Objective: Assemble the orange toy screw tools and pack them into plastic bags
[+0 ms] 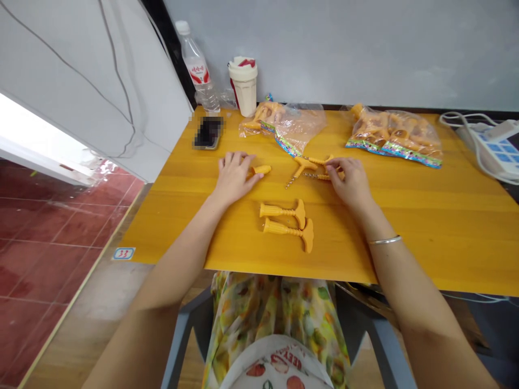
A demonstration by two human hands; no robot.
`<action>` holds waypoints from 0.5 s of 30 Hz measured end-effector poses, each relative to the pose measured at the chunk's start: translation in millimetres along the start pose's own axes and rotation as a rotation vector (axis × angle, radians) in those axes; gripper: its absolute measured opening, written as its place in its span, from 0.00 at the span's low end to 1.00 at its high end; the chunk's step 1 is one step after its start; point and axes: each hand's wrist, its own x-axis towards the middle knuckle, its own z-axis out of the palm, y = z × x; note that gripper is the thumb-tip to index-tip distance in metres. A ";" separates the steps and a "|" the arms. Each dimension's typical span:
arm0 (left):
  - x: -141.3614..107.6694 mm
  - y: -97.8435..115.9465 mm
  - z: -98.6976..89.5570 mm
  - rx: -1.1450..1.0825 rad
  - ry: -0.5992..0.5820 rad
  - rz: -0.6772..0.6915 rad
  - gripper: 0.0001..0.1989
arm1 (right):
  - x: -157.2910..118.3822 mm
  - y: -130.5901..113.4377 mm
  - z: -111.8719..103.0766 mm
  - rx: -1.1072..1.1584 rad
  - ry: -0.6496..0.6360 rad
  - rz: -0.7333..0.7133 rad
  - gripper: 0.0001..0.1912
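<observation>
My left hand (pixel 235 175) rests on the table with its fingers apart. A yellow ribbed cap (pixel 261 169) lies between its thumb and forefinger, close to or touching them. My right hand (pixel 350 178) pinches the handle of a yellow corkscrew (pixel 320 176), whose metal spiral points left; the fingers partly cover it. Beside that hand, another bare corkscrew (pixel 300 165) lies with its spiral toward me, and a yellow handle behind it is partly hidden. Nearer to me lie two corkscrews with their caps on, an upper one (pixel 284 210) and a lower one (pixel 288 229).
Along the back stand a water bottle (pixel 198 70) and a lidded cup (pixel 244 89). A phone (pixel 208 132) lies at the left. An opened plastic bag (pixel 300 124) and two further bags (pixel 393 135) hold yellow pieces. A power strip (pixel 497 148) with cables sits far right.
</observation>
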 end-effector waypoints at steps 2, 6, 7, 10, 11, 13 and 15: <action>-0.4 -3.7 6.4 0.030 -0.046 0.031 0.23 | -2.0 1.0 3.6 -0.086 -0.041 -0.073 0.17; -2.1 0.7 10.9 0.022 -0.059 0.077 0.17 | -5.1 3.4 -0.1 -0.224 -0.134 -0.066 0.17; -2.4 3.2 9.8 0.011 -0.046 0.085 0.17 | -5.3 4.2 -3.0 -0.260 -0.144 -0.056 0.17; -3.5 11.1 4.2 -0.048 -0.013 0.106 0.16 | -5.6 5.2 -12.4 -0.375 -0.168 -0.041 0.15; -3.8 13.4 2.5 -0.072 -0.007 0.115 0.16 | -5.6 5.0 -14.8 -0.407 -0.180 -0.046 0.14; -4.5 17.3 0.3 -0.114 -0.003 0.134 0.16 | -6.1 3.8 -17.6 -0.449 -0.201 -0.062 0.13; -5.2 20.1 -0.4 -0.146 0.002 0.149 0.15 | -7.0 2.8 -17.6 -0.457 -0.206 -0.077 0.12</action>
